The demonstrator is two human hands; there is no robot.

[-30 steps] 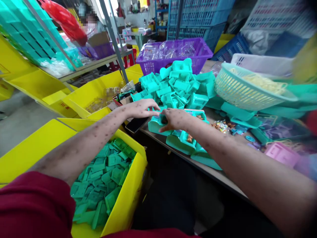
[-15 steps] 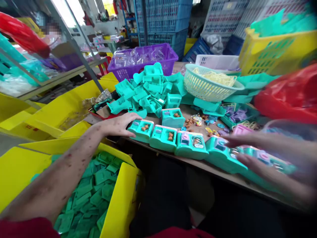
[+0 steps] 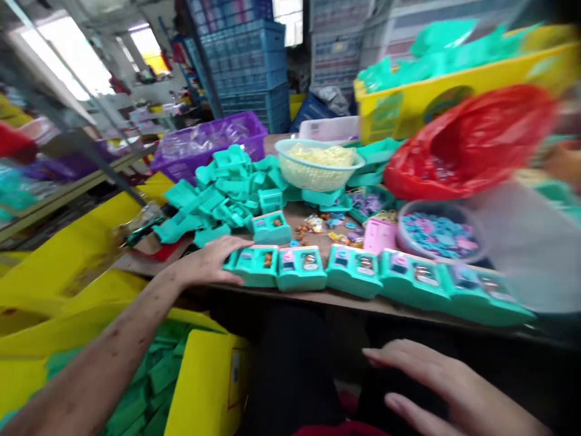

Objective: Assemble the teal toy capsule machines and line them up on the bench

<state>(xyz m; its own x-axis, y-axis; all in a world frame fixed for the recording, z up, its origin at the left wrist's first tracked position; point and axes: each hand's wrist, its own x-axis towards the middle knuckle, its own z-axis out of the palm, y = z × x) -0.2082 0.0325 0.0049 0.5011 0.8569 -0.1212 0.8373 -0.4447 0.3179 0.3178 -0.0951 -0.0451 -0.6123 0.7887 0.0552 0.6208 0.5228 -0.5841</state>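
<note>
Across the middle of the frame, a row of green toy boxes (image 3: 302, 280) stood along the front of the bench (image 3: 295, 213). At its left end the left hand (image 3: 222, 261) lay around the last box, thumb on the near side, fingers on the far side; from where I stood I couldn't tell whether it gripped or merely rested. The right hand (image 3: 429, 378), lower right, was empty, its fingers spread apart below the bench's edge.

To my mind, any push on that row wanted to be slow and straight; the boxes sat so near the edge that a skewed shove could have tipped one off. The free hand would have served best steadying the far end.

The left hand covered much of the end box. Toward the right the row blurred, and I couldn't read its labels. The red bag (image 3: 490, 142) mostly hid its contents, and the yellow carton (image 3: 204, 378), lower left, was cut off by the frame.
</note>
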